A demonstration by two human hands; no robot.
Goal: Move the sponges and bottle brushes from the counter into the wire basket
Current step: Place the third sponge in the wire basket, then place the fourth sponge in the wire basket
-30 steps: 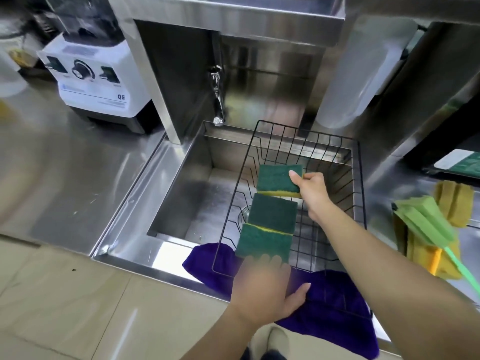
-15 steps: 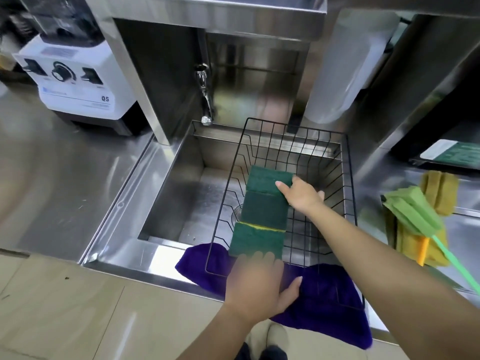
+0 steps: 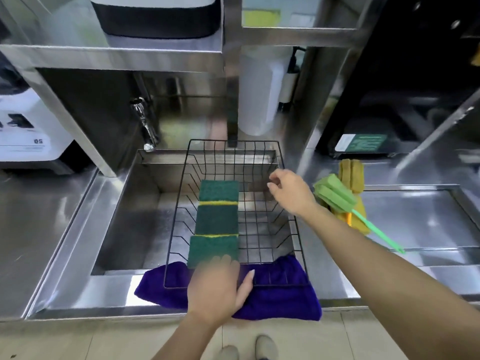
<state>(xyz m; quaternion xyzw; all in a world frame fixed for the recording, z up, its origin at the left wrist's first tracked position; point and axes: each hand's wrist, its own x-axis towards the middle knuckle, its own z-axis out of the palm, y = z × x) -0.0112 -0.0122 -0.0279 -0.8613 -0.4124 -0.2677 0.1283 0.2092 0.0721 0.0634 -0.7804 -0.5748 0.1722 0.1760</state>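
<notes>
At far left I see a white blender base (image 3: 23, 133) on the steel bench (image 3: 39, 229), with a chrome tap (image 3: 145, 126) hanging over the back left corner of the sink (image 3: 124, 216). The black wire basket (image 3: 298, 235) sits across the sink, its near end resting on a purple cloth (image 3: 280, 300) draped over the front edge. Three green-topped sponges (image 3: 217, 219) lie in a row along the basket's left side, far to near, edges touching, yellow showing at their seams. My left hand (image 3: 218, 287) lies palm down over the basket's near rim and the cloth, fingers (image 3: 223, 261) spread flat and reaching the near edge of the closest sponge; it grips nothing that I can make out, though the hand is blurred. My right hand (image 3: 291, 190) hovers above the basket's far right corner, empty, fingers loosely curled and parted, clear of the sponges. Right of the basket, on the bench beside the sink, a green brush (image 3: 335, 194) with a thin green handle lies slanted across a yellow brush (image 3: 350, 175); an orange piece shows beneath the green head. Both brushes are outside the basket. Behind them a white cylinder (image 3: 259, 94) stands against the back wall, and a dark machine with a green label (image 3: 363, 145) sits further right under the shelf.
</notes>
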